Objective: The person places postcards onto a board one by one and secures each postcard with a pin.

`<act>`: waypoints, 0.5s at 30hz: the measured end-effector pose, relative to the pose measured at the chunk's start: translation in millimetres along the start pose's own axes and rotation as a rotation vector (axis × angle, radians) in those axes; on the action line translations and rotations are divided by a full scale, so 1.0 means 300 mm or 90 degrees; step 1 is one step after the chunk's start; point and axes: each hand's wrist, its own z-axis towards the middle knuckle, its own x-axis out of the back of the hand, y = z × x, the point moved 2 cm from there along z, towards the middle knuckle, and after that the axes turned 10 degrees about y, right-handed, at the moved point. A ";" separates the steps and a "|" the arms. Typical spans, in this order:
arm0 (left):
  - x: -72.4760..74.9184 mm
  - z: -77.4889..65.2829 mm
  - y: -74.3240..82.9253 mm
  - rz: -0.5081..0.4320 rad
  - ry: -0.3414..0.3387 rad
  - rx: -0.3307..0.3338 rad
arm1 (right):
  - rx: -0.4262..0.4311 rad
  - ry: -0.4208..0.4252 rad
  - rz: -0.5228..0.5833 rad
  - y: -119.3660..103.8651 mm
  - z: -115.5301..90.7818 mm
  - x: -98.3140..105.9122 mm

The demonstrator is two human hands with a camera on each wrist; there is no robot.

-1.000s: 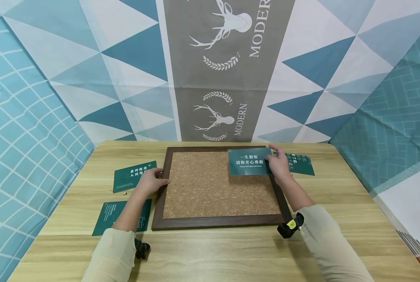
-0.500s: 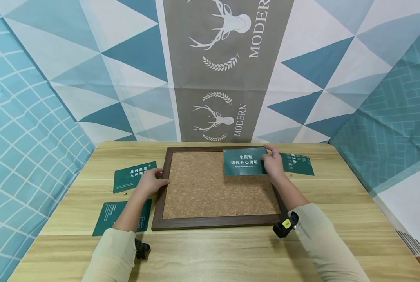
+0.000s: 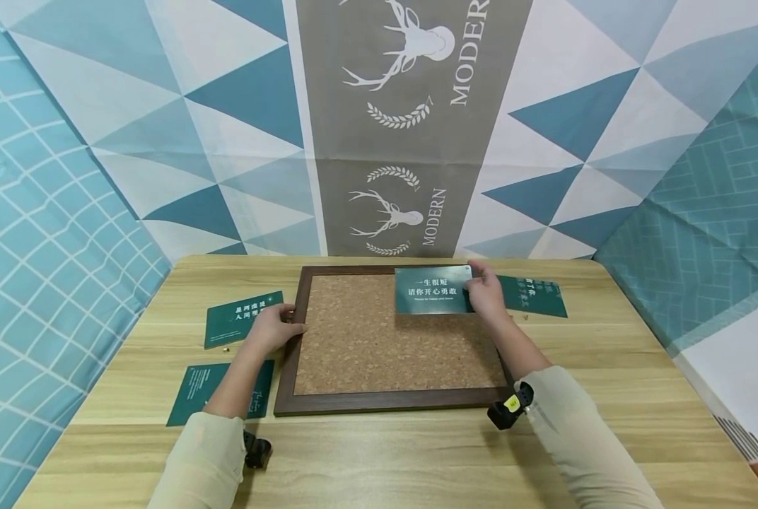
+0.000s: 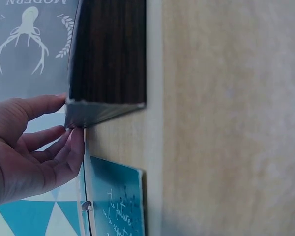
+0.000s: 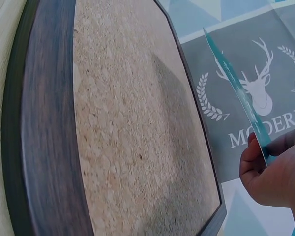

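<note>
head view: right hand pinches card above cork board; lower flat, left hand open, steadying frame.

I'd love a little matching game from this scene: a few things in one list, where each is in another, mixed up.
Things:
1. right hand
2. left hand
3. green card with white Chinese text
4. dark wooden-framed cork board

Places:
A. flat on the light wooden table
B. touching the board's left frame edge
C. held above the board's far right corner
D. pinching the card's right end

Pairs: 1-D, 2-B, 3-C, 4-A
</note>
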 end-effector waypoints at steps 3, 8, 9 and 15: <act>0.003 -0.002 0.002 -0.001 0.001 0.002 | 0.002 -0.006 0.000 0.002 0.002 -0.010; 0.005 -0.005 0.003 -0.003 0.000 0.002 | -0.011 -0.014 0.021 0.003 0.004 -0.026; 0.005 -0.005 0.002 -0.004 0.000 0.001 | -0.013 -0.014 0.023 0.003 0.004 -0.029; 0.007 -0.007 0.000 -0.010 -0.001 -0.006 | -0.020 -0.009 0.018 0.002 0.002 -0.041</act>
